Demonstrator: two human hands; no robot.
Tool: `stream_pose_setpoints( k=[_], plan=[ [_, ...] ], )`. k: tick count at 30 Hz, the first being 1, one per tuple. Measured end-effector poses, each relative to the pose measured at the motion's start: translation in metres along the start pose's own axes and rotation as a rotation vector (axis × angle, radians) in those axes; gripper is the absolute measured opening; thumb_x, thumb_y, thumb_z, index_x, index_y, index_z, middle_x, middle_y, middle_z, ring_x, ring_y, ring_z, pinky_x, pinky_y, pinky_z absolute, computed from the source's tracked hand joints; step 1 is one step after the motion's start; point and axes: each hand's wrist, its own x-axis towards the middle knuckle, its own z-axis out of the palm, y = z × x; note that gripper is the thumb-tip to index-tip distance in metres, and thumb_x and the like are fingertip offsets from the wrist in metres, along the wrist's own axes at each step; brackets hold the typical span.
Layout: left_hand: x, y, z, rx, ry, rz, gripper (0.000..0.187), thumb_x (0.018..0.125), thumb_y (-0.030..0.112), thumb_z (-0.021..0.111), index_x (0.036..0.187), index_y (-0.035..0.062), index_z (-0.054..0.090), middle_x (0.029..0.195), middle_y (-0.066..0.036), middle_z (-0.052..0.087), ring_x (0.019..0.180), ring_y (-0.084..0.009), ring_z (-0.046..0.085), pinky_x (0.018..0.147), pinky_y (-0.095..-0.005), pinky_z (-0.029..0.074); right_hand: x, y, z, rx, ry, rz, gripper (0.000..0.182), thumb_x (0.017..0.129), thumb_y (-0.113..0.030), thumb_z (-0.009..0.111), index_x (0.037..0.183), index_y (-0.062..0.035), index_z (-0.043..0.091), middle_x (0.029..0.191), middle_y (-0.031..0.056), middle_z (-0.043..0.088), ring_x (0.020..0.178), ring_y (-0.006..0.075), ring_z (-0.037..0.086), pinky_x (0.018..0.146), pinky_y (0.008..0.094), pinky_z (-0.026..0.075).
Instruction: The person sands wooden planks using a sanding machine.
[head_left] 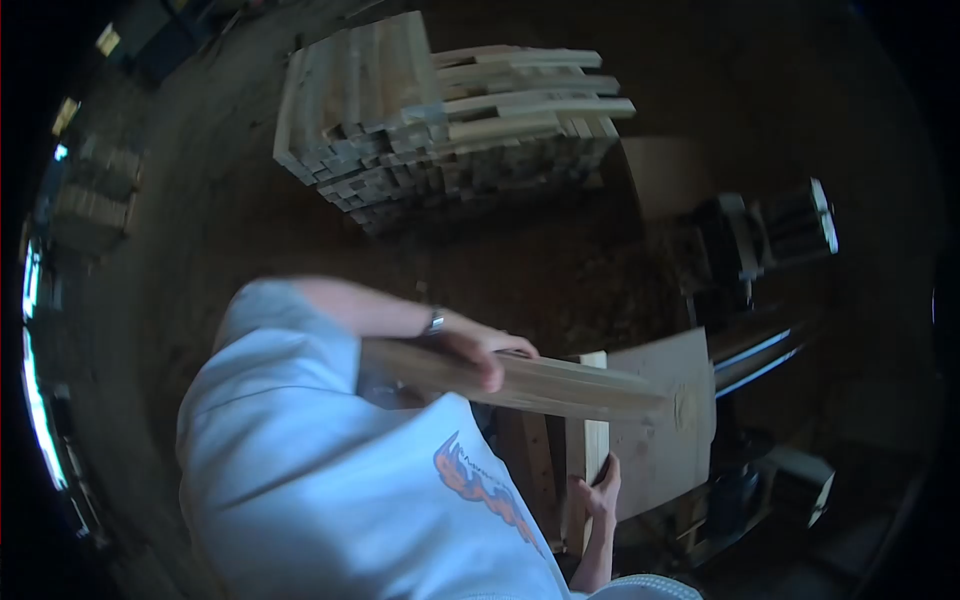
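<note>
My left hand (480,348), with a watch at its wrist, is wrapped over a long wooden board (570,390). The board runs from beside my body to a pale wooden panel (655,465). Lower in the view, my right hand (600,488) is closed on the edge of a light upright wooden strip (596,440). The long board crosses over this strip. Motion blur softens the near end of the board, and some fingertips of both hands are hidden.
A large stack of timber (385,80) stands at the top, with loose boards (540,105) on its right part. Dark machinery (740,240) and metal rails (755,362) are on the right. More stacked wood (95,205) shows at the far left.
</note>
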Motion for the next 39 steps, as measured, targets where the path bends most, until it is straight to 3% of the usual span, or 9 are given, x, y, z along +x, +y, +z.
stream_pose_setpoints(
  k=[5, 9, 13, 18, 21, 25, 31, 36, 39],
  plan=[
    [-0.155, -0.039, -0.008, 0.039, 0.419, 0.186, 0.123, 0.050, 0.057, 0.081, 0.145, 0.0066, 0.022, 0.139, -0.022, 0.034, 0.131, -0.0338, 0.033, 0.109, -0.0439, 0.026, 0.034, -0.110, 0.029, 0.320, -0.038, 0.054, 0.075, 0.064, -0.030, 0.072, 0.127, 0.0001, 0.045, 0.109, 0.0087, 0.056, 0.100, 0.0192, 0.053, 0.087, 0.0322, 0.043],
    [-0.214, -0.058, -0.021, -0.185, 0.715, 0.356, 0.115, 0.052, 0.039, 0.077, 0.146, 0.0084, 0.019, 0.139, -0.022, 0.034, 0.131, -0.0303, 0.033, 0.109, -0.0401, 0.025, 0.113, -0.158, 0.064, 0.515, -0.012, 0.104, 0.065, 0.072, -0.033, 0.063, 0.127, -0.0035, 0.046, 0.105, 0.0082, 0.056, 0.094, 0.0195, 0.055, 0.080, 0.0339, 0.047],
    [-0.255, -0.045, -0.061, -0.192, 1.010, 0.606, 0.114, 0.051, 0.039, 0.075, 0.146, 0.0068, 0.021, 0.137, -0.019, 0.035, 0.129, -0.0278, 0.035, 0.108, -0.0372, 0.026, 0.226, -0.269, 0.142, 0.809, -0.155, -0.028, 0.035, 0.078, -0.036, 0.063, 0.096, -0.0057, 0.062, 0.084, 0.0062, 0.061, 0.074, 0.0234, 0.061, 0.068, 0.0364, 0.051],
    [-0.277, -0.012, -0.099, -0.446, 1.251, 0.682, 0.121, 0.047, 0.046, 0.075, 0.146, 0.0026, 0.021, 0.139, -0.016, 0.035, 0.130, -0.0262, 0.034, 0.108, -0.0358, 0.024, 0.329, -0.378, 0.202, 0.812, -0.172, -0.093, 0.040, 0.081, -0.038, 0.060, 0.104, -0.0057, 0.060, 0.090, 0.0070, 0.063, 0.080, 0.0206, 0.060, 0.072, 0.0366, 0.048],
    [-0.292, 0.002, -0.125, -0.419, 1.480, 0.650, 0.122, 0.048, 0.046, 0.075, 0.146, -0.0005, 0.020, 0.140, -0.016, 0.034, 0.130, -0.0254, 0.033, 0.108, -0.0348, 0.025, 0.385, -0.432, 0.228, 0.734, -0.509, 0.001, 0.047, 0.079, -0.042, 0.060, 0.108, -0.0054, 0.058, 0.092, 0.0060, 0.060, 0.085, 0.0183, 0.057, 0.075, 0.0343, 0.047],
    [-0.331, -0.035, -0.160, -0.517, 1.642, 0.613, 0.118, 0.051, 0.043, 0.072, 0.147, -0.0014, 0.018, 0.141, -0.016, 0.035, 0.130, -0.0251, 0.035, 0.108, -0.0325, 0.025, 0.476, -0.441, 0.261, 0.703, -0.631, -0.083, 0.053, 0.079, -0.040, 0.058, 0.118, -0.0043, 0.052, 0.095, 0.0069, 0.059, 0.085, 0.0178, 0.057, 0.073, 0.0335, 0.048],
    [-0.409, -0.042, -0.250, -0.239, 2.104, 0.212, 0.097, 0.057, 0.031, 0.073, 0.140, 0.0028, 0.032, 0.129, -0.020, 0.048, 0.105, -0.0263, 0.058, 0.093, -0.0340, 0.045, 0.514, -0.493, 0.293, 0.613, -0.719, -0.022, 0.063, 0.075, -0.031, 0.056, 0.131, -0.0059, 0.041, 0.104, 0.0083, 0.054, 0.089, 0.0191, 0.056, 0.074, 0.0328, 0.049],
    [-0.427, -0.081, -0.359, -0.014, 2.165, -0.789, 0.112, 0.054, 0.052, 0.081, 0.143, 0.0133, 0.025, 0.140, -0.031, 0.032, 0.130, -0.0435, 0.031, 0.104, -0.0614, 0.024, 0.504, -0.552, 0.343, 0.504, -0.683, -0.120, 0.060, 0.075, -0.028, 0.058, 0.127, -0.0015, 0.042, 0.109, 0.0120, 0.053, 0.097, 0.0207, 0.053, 0.084, 0.0350, 0.045],
    [-0.404, -0.082, -0.392, 0.137, 2.096, -1.019, 0.120, 0.053, 0.067, 0.078, 0.145, 0.0171, 0.019, 0.143, -0.032, 0.023, 0.132, -0.0466, 0.024, 0.102, -0.0654, 0.022, 0.497, -0.582, 0.389, 0.287, -0.381, -0.244, 0.068, 0.074, -0.031, 0.068, 0.124, 0.0067, 0.042, 0.111, 0.0181, 0.053, 0.106, 0.0268, 0.050, 0.094, 0.0379, 0.040]
  ],
)
